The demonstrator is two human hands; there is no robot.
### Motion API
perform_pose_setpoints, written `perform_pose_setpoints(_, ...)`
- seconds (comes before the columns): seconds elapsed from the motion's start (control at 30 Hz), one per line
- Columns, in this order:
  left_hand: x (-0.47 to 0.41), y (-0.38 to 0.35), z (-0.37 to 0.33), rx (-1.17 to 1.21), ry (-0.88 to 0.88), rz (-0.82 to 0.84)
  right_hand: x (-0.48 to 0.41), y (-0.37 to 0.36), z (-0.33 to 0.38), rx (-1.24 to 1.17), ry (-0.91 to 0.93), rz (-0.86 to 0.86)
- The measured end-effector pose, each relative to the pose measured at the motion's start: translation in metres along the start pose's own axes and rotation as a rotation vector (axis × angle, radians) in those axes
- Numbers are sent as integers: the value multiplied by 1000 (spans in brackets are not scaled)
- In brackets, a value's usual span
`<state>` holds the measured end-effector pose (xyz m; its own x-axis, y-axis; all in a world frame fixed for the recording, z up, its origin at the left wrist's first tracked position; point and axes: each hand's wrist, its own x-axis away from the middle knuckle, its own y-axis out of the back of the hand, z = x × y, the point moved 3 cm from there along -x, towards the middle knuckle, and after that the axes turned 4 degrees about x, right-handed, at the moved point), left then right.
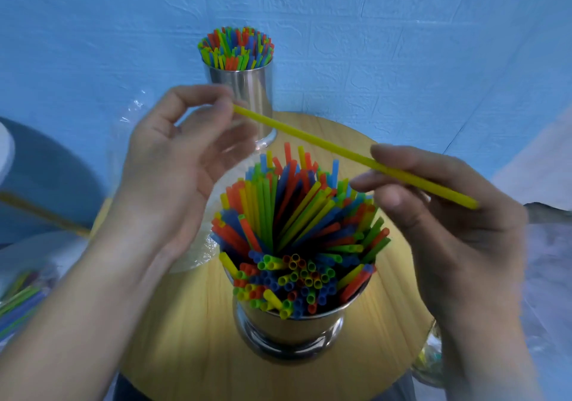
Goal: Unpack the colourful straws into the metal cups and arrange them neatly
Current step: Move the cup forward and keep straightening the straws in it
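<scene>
A single yellow straw (322,144) slants above the near metal cup (288,329). My left hand (179,165) pinches its far end between thumb and forefinger. My right hand (433,212) pinches it near the other end, which pokes out past my fingers. The near cup is packed with colourful straws (297,236) that splay outward in a loose fan. A second metal cup (247,91) stands at the back of the round wooden table (192,332), holding upright colourful straws (236,48) in a tidier bunch.
Clear plastic wrapping (198,252) lies on the table's left side under my left hand. More straws in a wrapper (21,301) lie at the lower left, off the table. A blue wall stands close behind the table. Another clear bag (430,360) sits at the table's lower right.
</scene>
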<state>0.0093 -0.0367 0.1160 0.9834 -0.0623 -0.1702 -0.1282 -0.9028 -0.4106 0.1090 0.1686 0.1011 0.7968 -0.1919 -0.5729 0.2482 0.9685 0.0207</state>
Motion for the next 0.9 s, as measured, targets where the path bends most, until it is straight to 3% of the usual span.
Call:
perform_pose_setpoints(0.1,5,-3,5,-274,-3,124,-3,3,6,-102,34,-101)
perform_pose_setpoints(0.23,6,-7,5,-528,-10,349,-5,14,10,60,74,-228)
perform_pose_setpoints(0.43,0,-21,5,-883,17,568,-4,-1,1,471,-26,53)
perform_pose_setpoints(0.63,-4,-30,3,-921,-16,595,-2,2,-6,329,-65,-15)
perform_pose_setpoints(0.9,-7,-31,-1,-896,-32,616,0,2,-6,547,-14,3)
